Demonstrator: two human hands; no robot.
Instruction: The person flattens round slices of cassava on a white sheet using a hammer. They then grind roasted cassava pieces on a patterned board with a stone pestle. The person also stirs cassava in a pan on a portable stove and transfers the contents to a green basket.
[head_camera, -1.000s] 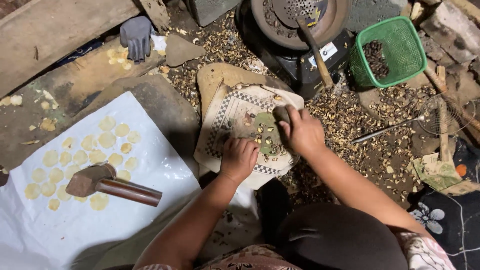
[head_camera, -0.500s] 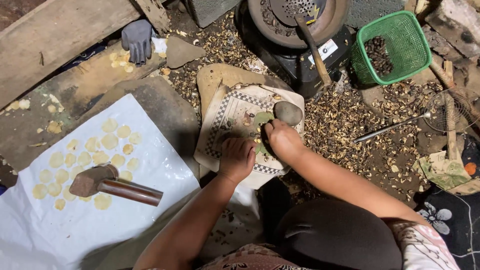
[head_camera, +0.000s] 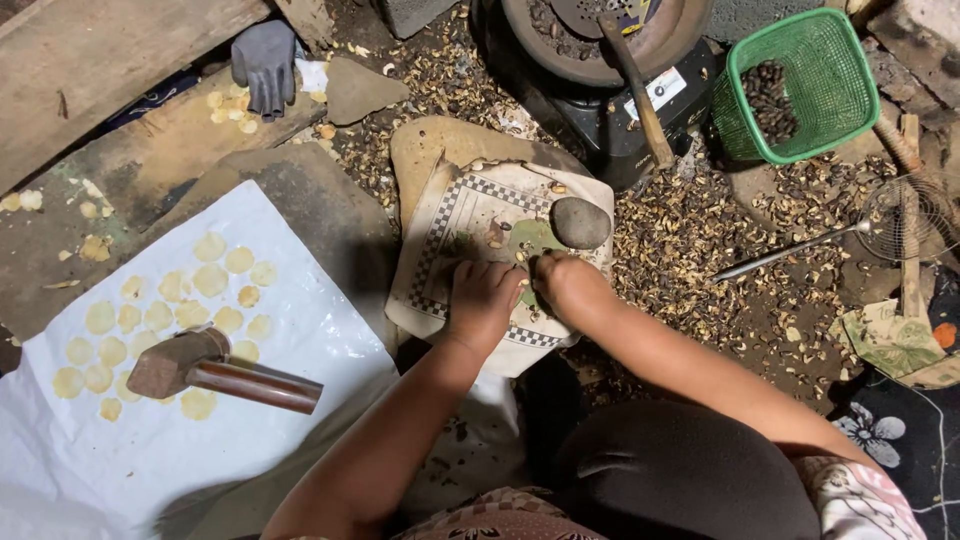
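Shell-littered ground carries a flat stone slab (head_camera: 440, 150) draped with a checker-bordered white cloth (head_camera: 470, 215). Left hand (head_camera: 484, 296) and right hand (head_camera: 562, 284), fingers curled, press together on a thin greenish flattened disc (head_camera: 536, 238); whether they pinch it cannot be told. Just beside lies a smooth grey pebble (head_camera: 581, 222)

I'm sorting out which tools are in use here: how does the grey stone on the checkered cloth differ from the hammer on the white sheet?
The grey stone is a smooth, rounded lump with no handle; the hammer has a blocky brownish head on a long handle. The stone lies on the checkered cloth just beyond the right hand; the hammer rests on the white sheet among pale yellow discs, away from both hands. Neither is held.
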